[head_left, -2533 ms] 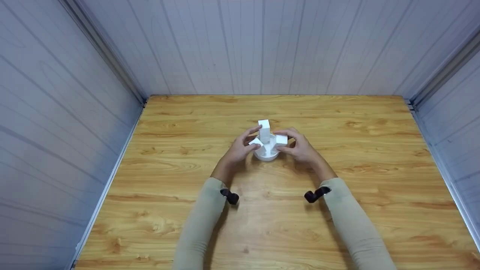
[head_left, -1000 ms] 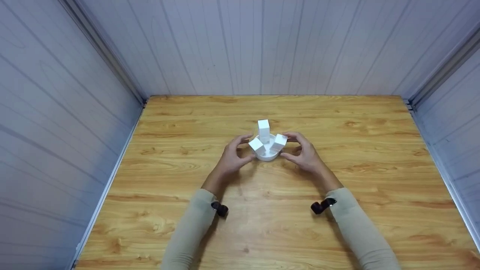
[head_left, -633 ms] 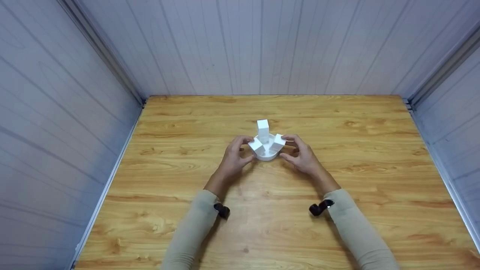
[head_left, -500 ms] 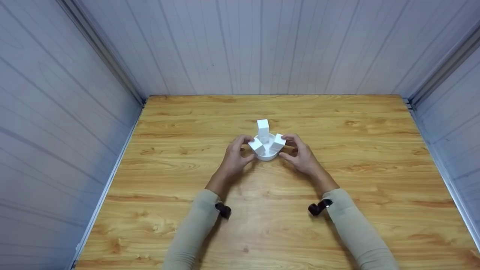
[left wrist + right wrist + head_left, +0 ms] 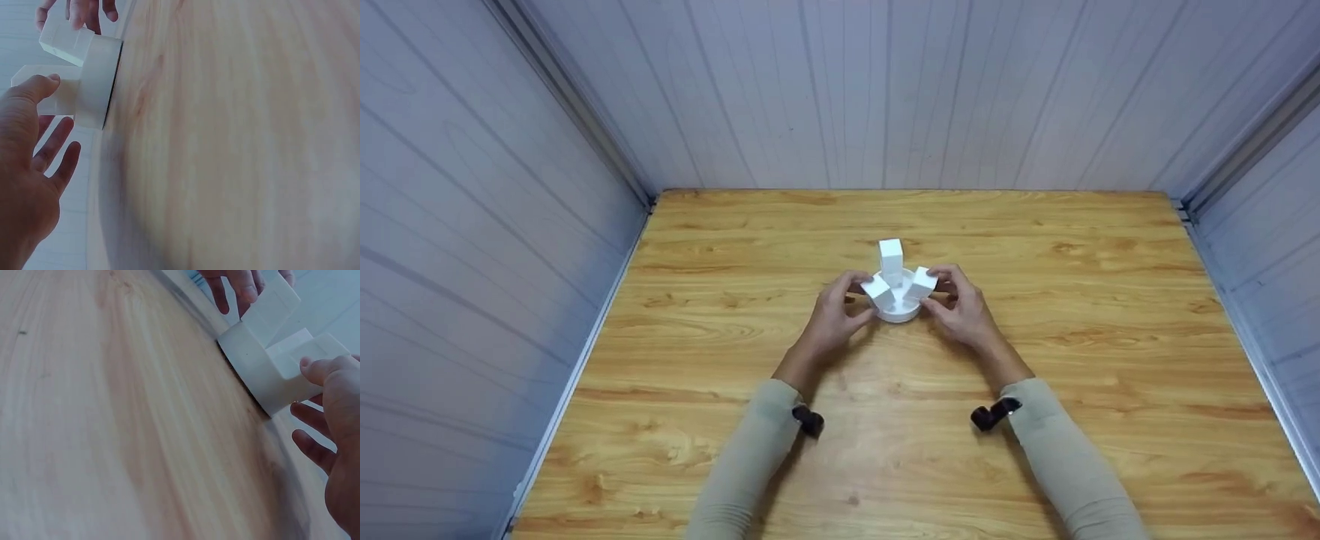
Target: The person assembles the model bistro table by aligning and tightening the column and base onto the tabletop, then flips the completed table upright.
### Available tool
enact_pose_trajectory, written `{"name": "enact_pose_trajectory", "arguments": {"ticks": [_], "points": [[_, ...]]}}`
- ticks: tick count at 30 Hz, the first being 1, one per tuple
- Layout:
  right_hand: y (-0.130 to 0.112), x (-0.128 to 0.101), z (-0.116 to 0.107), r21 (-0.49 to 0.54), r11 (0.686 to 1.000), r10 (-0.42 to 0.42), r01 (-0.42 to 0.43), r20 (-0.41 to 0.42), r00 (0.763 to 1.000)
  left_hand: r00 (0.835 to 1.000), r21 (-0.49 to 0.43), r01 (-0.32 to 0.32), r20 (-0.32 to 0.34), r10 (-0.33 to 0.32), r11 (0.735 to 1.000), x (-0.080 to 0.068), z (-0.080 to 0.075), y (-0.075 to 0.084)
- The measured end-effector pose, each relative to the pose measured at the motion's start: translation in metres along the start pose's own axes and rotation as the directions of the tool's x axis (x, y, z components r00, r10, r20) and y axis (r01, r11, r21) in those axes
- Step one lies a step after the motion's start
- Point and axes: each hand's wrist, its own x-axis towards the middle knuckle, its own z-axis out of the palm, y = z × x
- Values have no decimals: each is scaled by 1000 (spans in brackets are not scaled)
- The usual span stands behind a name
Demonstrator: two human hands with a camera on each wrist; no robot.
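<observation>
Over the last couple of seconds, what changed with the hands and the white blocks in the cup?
Both hands drew back from the blocks, then closed in again: the left hand now touches the left block, the right hand the right block. The white cup and the upright block stayed in place on the table.

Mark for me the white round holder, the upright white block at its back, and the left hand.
white round holder (image 5: 256,371), right wrist view, on its curved side wall.
upright white block (image 5: 890,255), head view, on its front face.
left hand (image 5: 831,319), head view, on the back of the hand.
</observation>
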Motion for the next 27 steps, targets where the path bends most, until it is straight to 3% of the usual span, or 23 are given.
{"name": "enact_pose_trajectory", "arguments": {"ticks": [6,13,18,23,27], "points": [[-6,6,-4,42,999,16,-14,-40,999,998,34,-57,14,57,998,1,2,0],[-10,8,-8,49,999,27,-24,-55,998,998,67,-55,27,53,996,5,4,3],[-7,5,-12,96,995,29,-29,2,1000,1000,2,-9,30,9,1000,6,4,5],[-1,0,-13,120,993,-23,11,97,995,999,-65,33,7,-33,997,8,3,4],[2,-3,-12,122,992,-41,28,101,994,999,-75,43,-10,-44,996,9,5,5]]}}
